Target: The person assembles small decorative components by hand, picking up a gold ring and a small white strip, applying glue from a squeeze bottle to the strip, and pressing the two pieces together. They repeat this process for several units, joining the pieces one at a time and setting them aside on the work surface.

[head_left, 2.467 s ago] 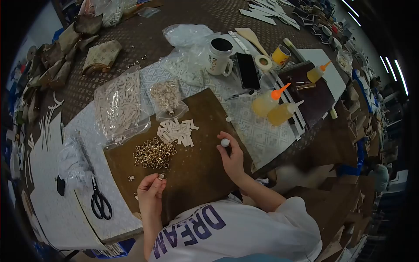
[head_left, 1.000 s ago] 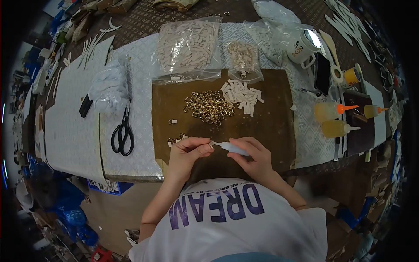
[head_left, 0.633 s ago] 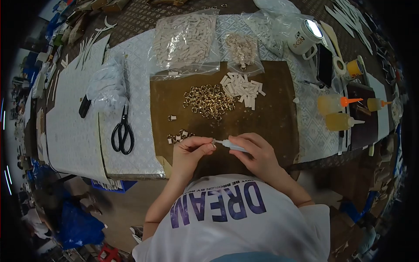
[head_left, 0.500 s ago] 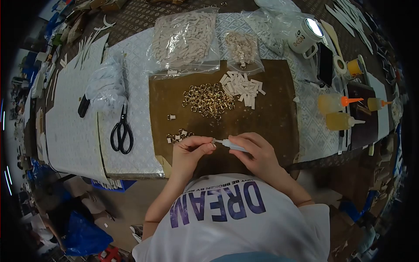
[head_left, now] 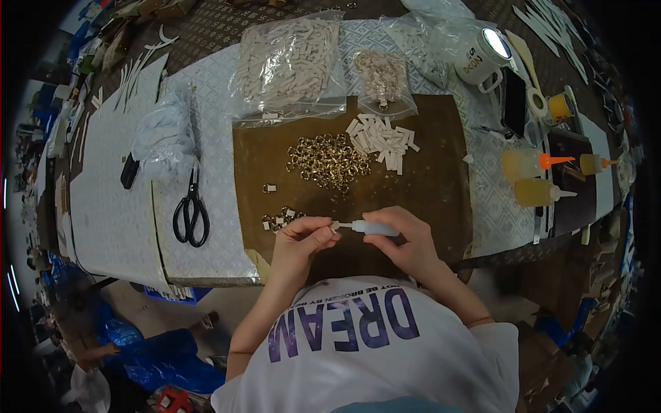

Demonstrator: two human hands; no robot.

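My left hand (head_left: pixel 301 245) pinches a small white strip (head_left: pixel 335 226) between thumb and fingertips. Whether a gold ring is on that strip is too small to tell. In my right hand (head_left: pixel 407 239) is a small pale glue bottle (head_left: pixel 375 228), its thin nozzle pointing left and meeting the strip or nearly so. Just beyond my left hand lies a cluster of gold rings with white tabs (head_left: pixel 279 219), and one more tabbed ring (head_left: pixel 269 188) sits apart. Farther back are a heap of gold rings (head_left: pixel 329 160) and a pile of loose white strips (head_left: pixel 383 141).
Brown mat (head_left: pixel 427 186) lies under the work. Behind it are a bag of strips (head_left: pixel 292 62) and a bag of rings (head_left: pixel 383 79). Black scissors (head_left: pixel 191 213) lie left; a mug (head_left: pixel 480 60), phone (head_left: pixel 513 103) and yellowish bottles (head_left: pixel 533 193) stand right. A person handles blue plastic (head_left: pixel 162 361) lower left.
My right hand and the bottle have shifted slightly, and more of the bottle shows. My left hand keeps its pinch. At lower left, the person and blue plastic have moved rightward.
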